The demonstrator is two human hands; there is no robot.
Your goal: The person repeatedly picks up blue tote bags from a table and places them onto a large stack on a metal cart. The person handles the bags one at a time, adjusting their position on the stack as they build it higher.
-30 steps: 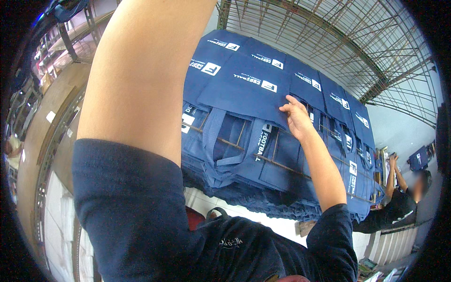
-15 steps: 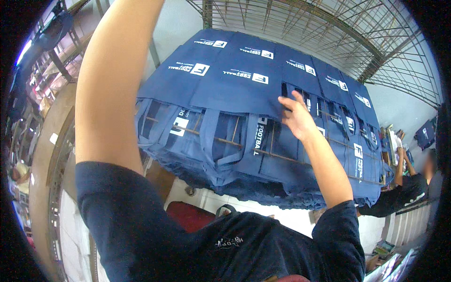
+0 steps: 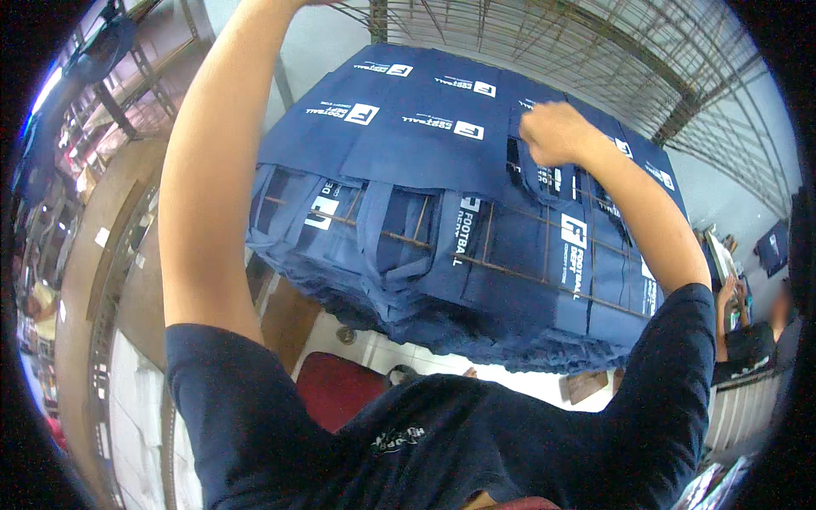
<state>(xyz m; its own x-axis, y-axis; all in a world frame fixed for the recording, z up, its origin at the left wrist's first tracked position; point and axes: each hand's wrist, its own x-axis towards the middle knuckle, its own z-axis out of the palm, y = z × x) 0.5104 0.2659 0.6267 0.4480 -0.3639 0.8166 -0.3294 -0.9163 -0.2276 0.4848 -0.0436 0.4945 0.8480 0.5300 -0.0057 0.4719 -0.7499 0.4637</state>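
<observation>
Many navy blue fabric bags (image 3: 442, 178) with white printed patches lie in overlapping rows on a metal wire rack (image 3: 595, 51) above me. My right hand (image 3: 551, 132) reaches up to the upper row, fingers curled in a fist around the edge of one navy bag. My left arm (image 3: 212, 187) stretches straight up along the left side of the bags. It runs out of the picture at the top edge, so that hand is hidden. My dark navy shirt (image 3: 425, 433) fills the bottom of the view.
A red seat (image 3: 336, 387) stands on the pale floor below the bags. Another person (image 3: 748, 331) in dark clothes is at the right edge. Shelving and wooden structures (image 3: 102, 110) run along the left side.
My right hand has moved up from the middle row of bags to the upper row and closed into a fist. The bags now sit lower and larger in view.
</observation>
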